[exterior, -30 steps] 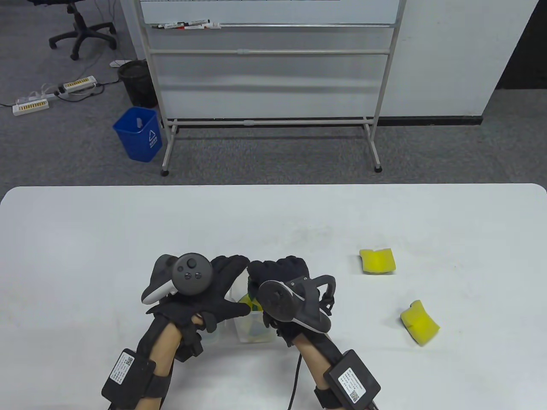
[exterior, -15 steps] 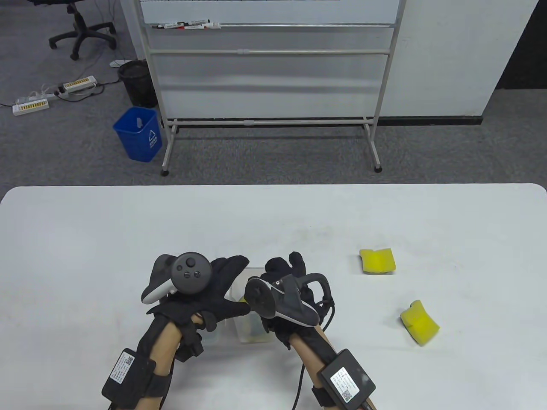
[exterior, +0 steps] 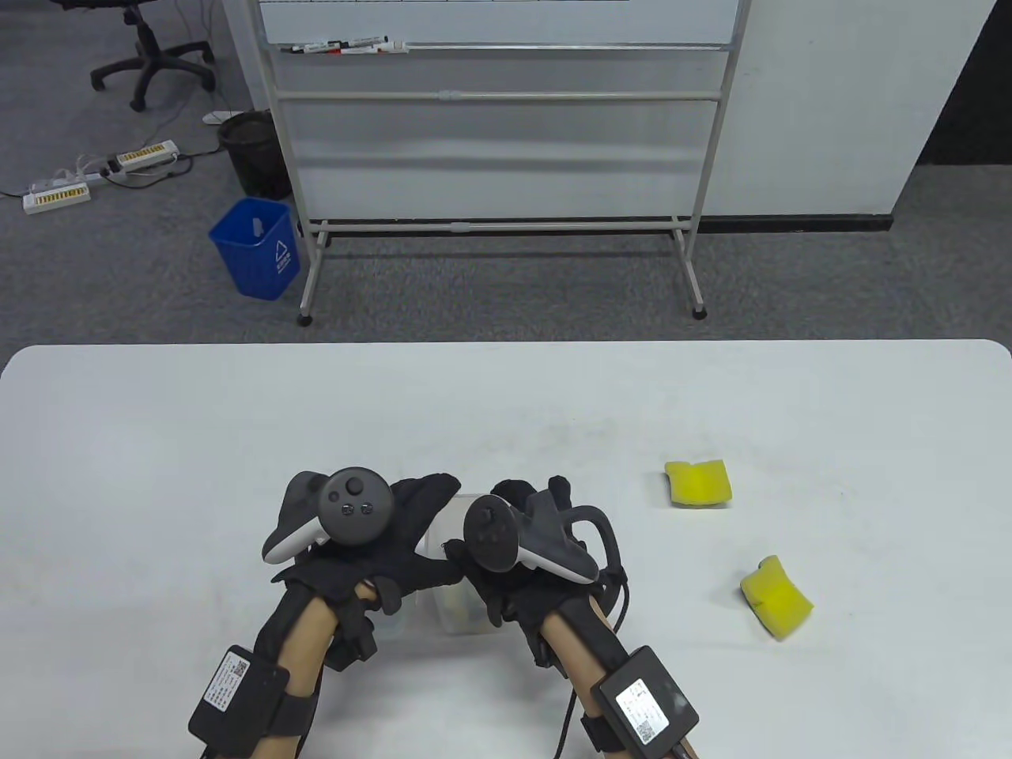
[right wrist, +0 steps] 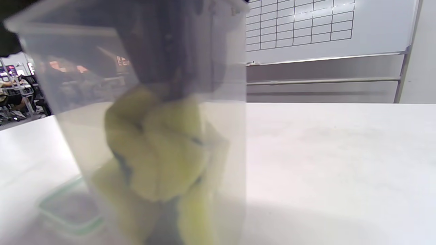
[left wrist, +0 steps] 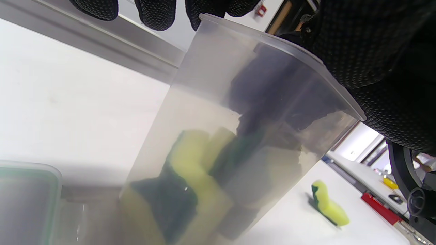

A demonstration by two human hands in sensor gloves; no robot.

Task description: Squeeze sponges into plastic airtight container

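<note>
1. Container (exterior: 455, 613): a clear, tall plastic tub standing on the counter (exterior: 158, 443) at lower centre of the table view, between the two hands. Its walls look thin and smooth, so it is probably light, slightly flexible and liable to tip or slide if pressed off-centre; holding it by the side wall near the rim seems best.
2. Sponges inside (left wrist: 190, 170): yellow foam with dark green scouring faces, seen through the wall in both wrist views, crumpled against each other. They appear soft, light and springy, likely to push back up unless held down.
3. Loose sponges: one (exterior: 698, 482) at right of centre and another (exterior: 776, 597) below it, both well apart from the container and both curled. Pinching across the bent middle should fold them small enough to enter.
4. Left hand (exterior: 387, 545): its grip lies against the container's left side with fingers extended over the rim; whether it actually clamps the wall cannot be told.
5. Right hand (exterior: 522, 553): over the container's mouth, with dark glove fingers (left wrist: 259, 98) showing through the wall down inside, above the sponges; whether the grip is apart or together cannot be told.
6. Lid (right wrist: 68, 207): a green-edged lid lies flat on the counter just beside the container, lower left of the right wrist view.
7. Writing: white labels on the forearm boxes (exterior: 648, 704) carry print too small to read; the blue bin (exterior: 257, 249) at upper left bears a white recycling-type symbol.
</note>
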